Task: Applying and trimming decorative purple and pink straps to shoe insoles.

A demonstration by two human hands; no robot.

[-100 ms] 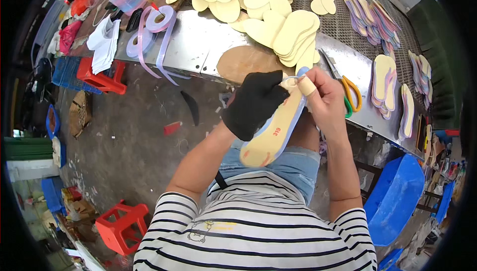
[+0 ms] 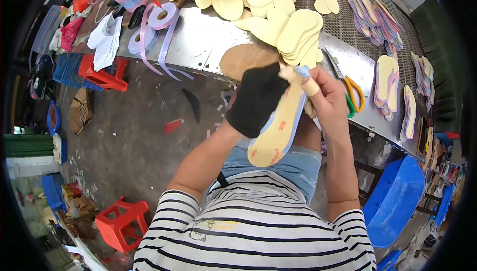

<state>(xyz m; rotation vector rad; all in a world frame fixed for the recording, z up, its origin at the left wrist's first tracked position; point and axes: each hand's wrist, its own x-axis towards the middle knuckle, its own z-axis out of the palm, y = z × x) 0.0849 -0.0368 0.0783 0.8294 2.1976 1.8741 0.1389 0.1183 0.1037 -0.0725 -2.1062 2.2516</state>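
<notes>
A cream-yellow insole point(image 2: 276, 136) with red print hangs over my lap, its lower end tilted toward me. Pale blue-lilac tape point(image 2: 301, 109) borders its right edge. My left hand point(image 2: 257, 101), in a black glove that leaves the fingertips bare, is closed on the upper part of the insole. On the other side, my right hand point(image 2: 328, 97) pinches the trimmed edge near the top, with a beige wrap point(image 2: 311, 87) round its thumb. The fingers hide most of the insole's upper end.
On the metal-topped table point(image 2: 198, 37) lie a heap of plain cream insoles point(image 2: 298, 32), a brown oval board point(image 2: 243, 61), scissors point(image 2: 354, 94), tape rolls point(image 2: 161, 16) and stacks of trimmed insoles point(image 2: 386, 84). A blue tub point(image 2: 392, 201) stands right; a red stool point(image 2: 121, 224) is left.
The insole's lower end has swung slightly right and its face has turned a little. My two hands have shifted slightly, staying closed at its upper end.
</notes>
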